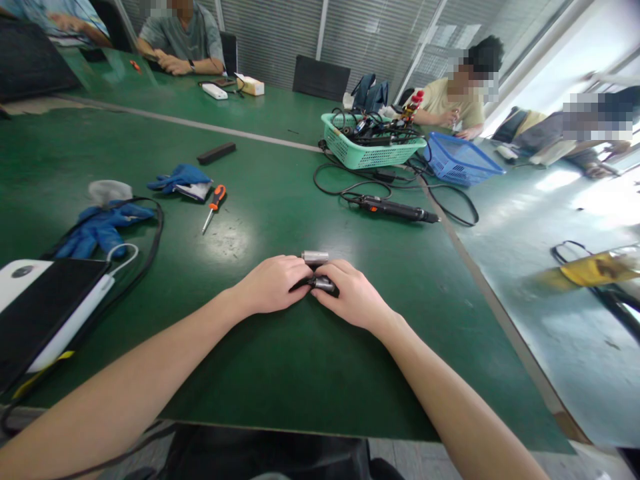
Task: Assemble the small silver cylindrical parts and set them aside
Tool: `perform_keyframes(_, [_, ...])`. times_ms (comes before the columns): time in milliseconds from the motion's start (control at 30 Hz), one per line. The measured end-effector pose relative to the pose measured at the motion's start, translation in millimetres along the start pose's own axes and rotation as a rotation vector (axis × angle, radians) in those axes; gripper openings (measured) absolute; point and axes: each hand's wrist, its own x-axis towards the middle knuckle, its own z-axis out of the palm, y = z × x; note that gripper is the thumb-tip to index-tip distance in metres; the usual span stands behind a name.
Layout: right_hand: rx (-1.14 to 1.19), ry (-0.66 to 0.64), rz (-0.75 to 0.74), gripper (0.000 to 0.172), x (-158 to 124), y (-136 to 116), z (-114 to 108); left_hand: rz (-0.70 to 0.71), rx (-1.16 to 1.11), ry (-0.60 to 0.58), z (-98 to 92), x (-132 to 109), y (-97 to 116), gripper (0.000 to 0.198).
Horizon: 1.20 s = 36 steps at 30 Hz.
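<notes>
Both hands meet over the green table (300,373), near its front middle. My left hand (280,283) is closed round the left, black part of a small black-and-silver tool (325,285). Around the right end of that same tool curl the fingers of my right hand (355,293), its thumb below the silver part. Just beyond the fingertips lies a separate silver metal cylinder (316,257), on its side. The fingers hide much of the tool, so its full shape cannot be made out.
An orange-handled screwdriver (215,203), blue gloves (100,230) and a phone (55,300) lie left. A black power tool (397,209) with a looping cable, a full green basket (373,152) and a blue basket (463,160) stand beyond. Several people sit around.
</notes>
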Motion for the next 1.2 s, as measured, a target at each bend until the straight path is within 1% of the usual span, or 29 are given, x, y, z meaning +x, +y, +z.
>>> perform_keyframes(133, [-0.012, 0.001, 0.001, 0.014, 0.0, 0.8, 1.5, 0.007, -0.014, -0.008, -0.5, -0.1, 0.5, 0.013])
perform_keyframes(567, [-0.001, 0.017, -0.013, 0.012, 0.0, 0.3, 1.4, 0.033, -0.034, 0.020, 0.9, -0.5, -0.7, 0.011])
perform_keyframes(733, [-0.008, 0.015, -0.008, 0.015, -0.7, 1.7, 2.7, 0.028, -0.033, 0.022, 0.8, -0.5, -0.7, 0.012])
perform_keyframes(1200, [-0.006, 0.005, 0.012, 0.015, -0.1, 1.7, 3.3, 0.025, -0.017, 0.014, 1.7, -0.2, -1.0, 0.013])
